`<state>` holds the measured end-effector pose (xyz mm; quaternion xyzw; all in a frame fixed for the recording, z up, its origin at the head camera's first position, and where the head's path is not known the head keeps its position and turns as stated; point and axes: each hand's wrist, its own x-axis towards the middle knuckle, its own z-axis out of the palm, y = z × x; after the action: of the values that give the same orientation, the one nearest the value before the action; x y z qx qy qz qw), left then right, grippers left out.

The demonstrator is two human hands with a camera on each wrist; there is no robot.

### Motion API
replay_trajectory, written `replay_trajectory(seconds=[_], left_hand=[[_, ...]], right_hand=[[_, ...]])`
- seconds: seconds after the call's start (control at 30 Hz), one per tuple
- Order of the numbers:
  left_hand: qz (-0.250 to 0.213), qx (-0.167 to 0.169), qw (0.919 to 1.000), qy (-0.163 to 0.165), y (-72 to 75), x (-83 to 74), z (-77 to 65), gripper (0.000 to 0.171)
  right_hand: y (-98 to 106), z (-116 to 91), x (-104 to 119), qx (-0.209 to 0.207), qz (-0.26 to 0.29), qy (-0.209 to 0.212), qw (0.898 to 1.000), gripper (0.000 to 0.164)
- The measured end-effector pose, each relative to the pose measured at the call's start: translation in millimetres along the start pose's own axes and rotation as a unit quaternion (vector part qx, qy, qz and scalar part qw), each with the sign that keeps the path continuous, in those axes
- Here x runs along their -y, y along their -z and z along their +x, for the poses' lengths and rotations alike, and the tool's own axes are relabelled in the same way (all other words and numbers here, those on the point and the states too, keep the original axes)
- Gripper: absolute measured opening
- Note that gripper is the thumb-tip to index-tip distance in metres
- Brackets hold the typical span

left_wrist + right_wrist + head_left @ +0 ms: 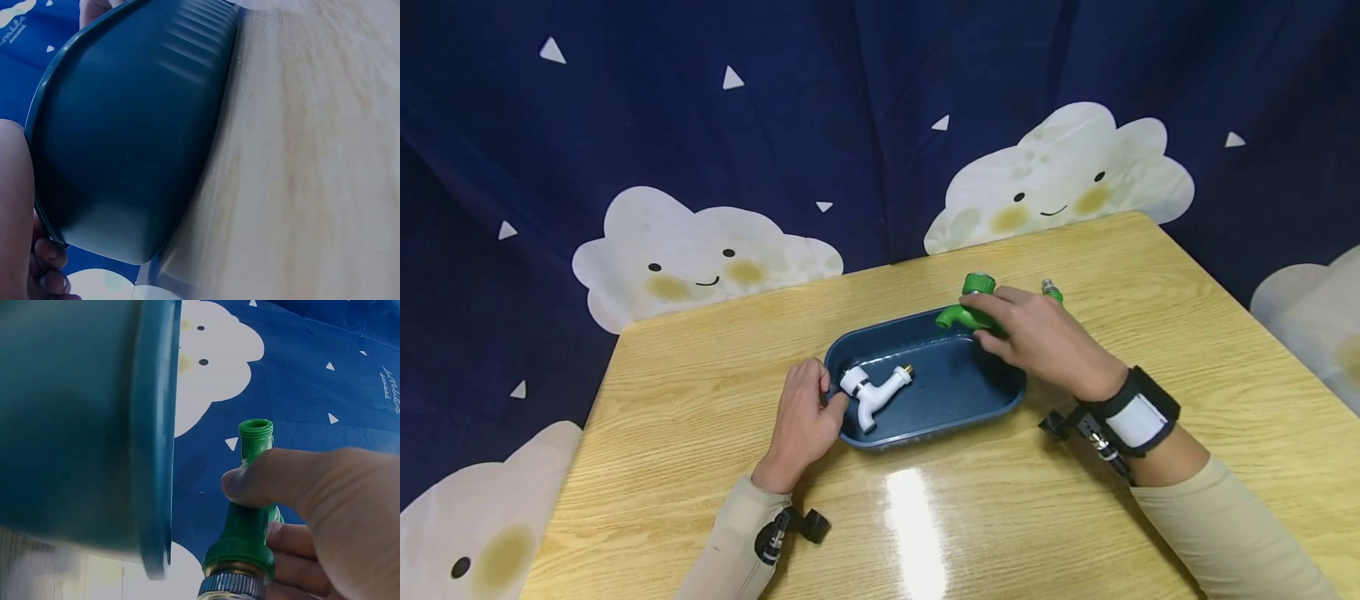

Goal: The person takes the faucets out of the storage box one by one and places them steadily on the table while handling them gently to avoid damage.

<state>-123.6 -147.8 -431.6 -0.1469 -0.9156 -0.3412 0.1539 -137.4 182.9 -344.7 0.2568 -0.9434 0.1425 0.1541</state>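
A dark blue oval basin (955, 392) rests on the wooden table. At its left end, my left hand (805, 421) grips the rim, thumb on the near side; its fingertips (53, 253) show at the rim in the left wrist view. Inside the basin's left half lies a white plastic tap (880, 396) with a brass-coloured threaded tip. My right hand (1037, 337) holds a green tap (958, 317) over the basin's far right rim, its green knob upward. The hand hides much of its body. In the right wrist view, the thumb presses along the green tap (240, 531).
The light wooden table (715, 375) extends around the basin, its far edge against a dark blue curtain (790, 125) with white clouds and triangles. A metal threaded tip (1048, 287) with green below it shows behind the right hand. Black straps with small cameras sit on both wrists.
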Motion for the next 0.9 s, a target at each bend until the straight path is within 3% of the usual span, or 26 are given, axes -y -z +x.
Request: replay_trajectory(seconds=[0.9], left_hand=[[0.002,0.0,1.0,0.0,-0.3,-0.2,-0.3,0.016]], right_hand=[[1.9,0.5,-8.8,-0.005,-0.003,-0.019,1.0,0.05]])
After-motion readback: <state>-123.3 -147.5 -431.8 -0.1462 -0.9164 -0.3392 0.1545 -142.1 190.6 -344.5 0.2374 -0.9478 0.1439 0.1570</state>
